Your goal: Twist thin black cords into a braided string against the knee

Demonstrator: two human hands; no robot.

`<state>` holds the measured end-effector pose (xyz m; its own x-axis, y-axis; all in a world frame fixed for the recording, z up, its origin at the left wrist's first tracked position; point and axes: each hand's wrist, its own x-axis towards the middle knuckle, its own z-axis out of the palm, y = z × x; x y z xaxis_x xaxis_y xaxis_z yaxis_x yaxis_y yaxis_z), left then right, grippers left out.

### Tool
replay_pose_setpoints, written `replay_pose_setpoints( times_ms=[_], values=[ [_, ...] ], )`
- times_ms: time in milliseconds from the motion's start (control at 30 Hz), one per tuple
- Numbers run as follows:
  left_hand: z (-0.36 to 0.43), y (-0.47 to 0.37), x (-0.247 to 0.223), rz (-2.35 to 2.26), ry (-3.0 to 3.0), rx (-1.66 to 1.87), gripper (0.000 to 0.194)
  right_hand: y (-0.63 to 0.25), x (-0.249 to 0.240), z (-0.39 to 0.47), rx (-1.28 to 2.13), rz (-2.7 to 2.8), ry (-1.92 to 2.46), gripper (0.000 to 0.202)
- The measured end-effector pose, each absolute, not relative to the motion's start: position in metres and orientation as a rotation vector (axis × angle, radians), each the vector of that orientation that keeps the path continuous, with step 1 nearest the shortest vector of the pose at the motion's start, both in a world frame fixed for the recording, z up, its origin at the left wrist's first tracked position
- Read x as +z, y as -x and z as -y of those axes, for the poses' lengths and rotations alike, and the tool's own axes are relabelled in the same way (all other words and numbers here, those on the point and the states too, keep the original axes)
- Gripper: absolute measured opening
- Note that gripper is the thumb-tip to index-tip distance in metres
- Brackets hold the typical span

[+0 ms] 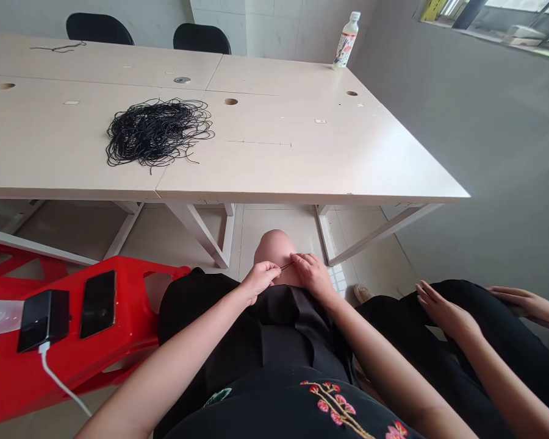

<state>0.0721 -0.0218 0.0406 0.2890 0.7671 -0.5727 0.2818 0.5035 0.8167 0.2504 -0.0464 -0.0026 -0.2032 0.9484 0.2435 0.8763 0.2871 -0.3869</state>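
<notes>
A short stretch of thin black cord runs between my two hands, just over my bare knee. My left hand is closed, pinching the cord between thumb and fingertips. Resting on the right side of the knee, my right hand has its fingers together and bent down at the cord's other end. Its thumb is mostly hidden. On the table lies a loose, tangled pile of black cords.
The pale table spans the view ahead, with a bottle at its far right corner. On the red stool at left are a phone and a black box with a white cable. Another person's hand is at right.
</notes>
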Motion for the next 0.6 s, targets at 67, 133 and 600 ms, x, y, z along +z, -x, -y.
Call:
replay_pose_setpoints(
  times_ms=[67,133,600],
  values=[
    [0.02,-0.071,0.038,-1.325,-1.043,0.375,0.01,-0.27,-0.009,0.045,0.281,2.099,1.732,0.036],
    [0.018,-0.071,0.038,-1.342,-1.047,0.36,0.011,-0.285,-0.01,0.045,0.316,2.043,1.814,0.038],
    [0.011,-0.074,0.037,-1.246,-1.373,0.34,0.013,-0.245,0.03,0.034,0.776,2.13,1.538,0.027]
  ],
)
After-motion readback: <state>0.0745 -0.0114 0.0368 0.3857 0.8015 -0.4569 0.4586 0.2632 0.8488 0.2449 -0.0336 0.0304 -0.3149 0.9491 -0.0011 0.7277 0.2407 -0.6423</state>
